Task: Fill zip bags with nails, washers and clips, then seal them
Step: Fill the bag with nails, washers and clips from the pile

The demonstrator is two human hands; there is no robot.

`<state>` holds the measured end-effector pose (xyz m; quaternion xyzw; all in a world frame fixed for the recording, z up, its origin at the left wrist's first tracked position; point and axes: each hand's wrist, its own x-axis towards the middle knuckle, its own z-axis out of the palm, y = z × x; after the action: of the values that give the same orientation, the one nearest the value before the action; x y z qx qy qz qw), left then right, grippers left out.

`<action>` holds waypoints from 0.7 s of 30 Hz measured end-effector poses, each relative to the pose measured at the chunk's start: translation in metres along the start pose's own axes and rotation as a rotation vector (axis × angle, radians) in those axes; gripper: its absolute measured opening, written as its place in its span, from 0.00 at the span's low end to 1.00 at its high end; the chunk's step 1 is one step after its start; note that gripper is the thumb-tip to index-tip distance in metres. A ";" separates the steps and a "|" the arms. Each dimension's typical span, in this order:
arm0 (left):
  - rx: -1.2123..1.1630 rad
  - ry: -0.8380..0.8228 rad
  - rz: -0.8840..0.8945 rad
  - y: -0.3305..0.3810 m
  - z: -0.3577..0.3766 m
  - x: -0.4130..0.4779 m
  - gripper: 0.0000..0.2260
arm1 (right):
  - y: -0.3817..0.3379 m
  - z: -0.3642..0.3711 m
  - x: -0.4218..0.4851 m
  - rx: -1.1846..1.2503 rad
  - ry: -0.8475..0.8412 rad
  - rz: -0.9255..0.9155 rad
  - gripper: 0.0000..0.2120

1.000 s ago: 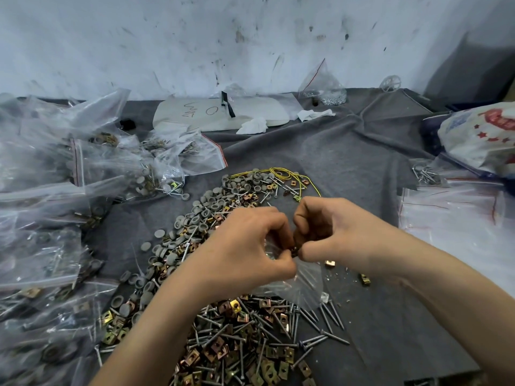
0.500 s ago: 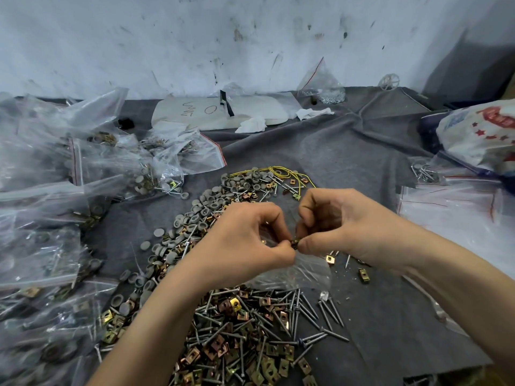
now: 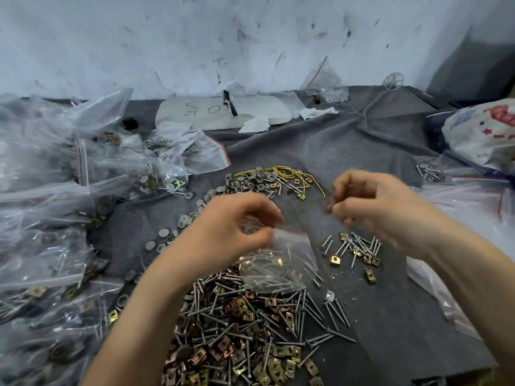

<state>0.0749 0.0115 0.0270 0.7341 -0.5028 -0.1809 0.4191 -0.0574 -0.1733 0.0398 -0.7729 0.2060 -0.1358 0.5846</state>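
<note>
Left hand [image 3: 231, 227] grip pinches the zip bag [image 3: 281, 263] mouth above the nail and clip pile [image 3: 237, 330]. Right hand [image 3: 370, 207] hovers apart, fingers curled and blurred; its grip state cannot be told.

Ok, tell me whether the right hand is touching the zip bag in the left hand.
Apart. The head view shows bare grey cloth between the right hand and the zip bag, which only the left hand grips.

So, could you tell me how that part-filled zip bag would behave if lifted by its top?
Likely floppy: the zip bag is thin clear film, crumpled where the left hand grips it. Probably bottom-heavy, since nails lie in its lower part. Their points might pierce the film.
</note>
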 end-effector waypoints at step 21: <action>0.192 0.349 0.126 -0.001 -0.057 -0.026 0.03 | 0.111 0.034 0.136 -0.878 0.284 0.100 0.12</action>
<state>0.1029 0.0596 0.0554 0.7578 -0.4825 0.0243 0.4385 0.0601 -0.2350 -0.0806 -0.9102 0.3589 -0.1119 0.1737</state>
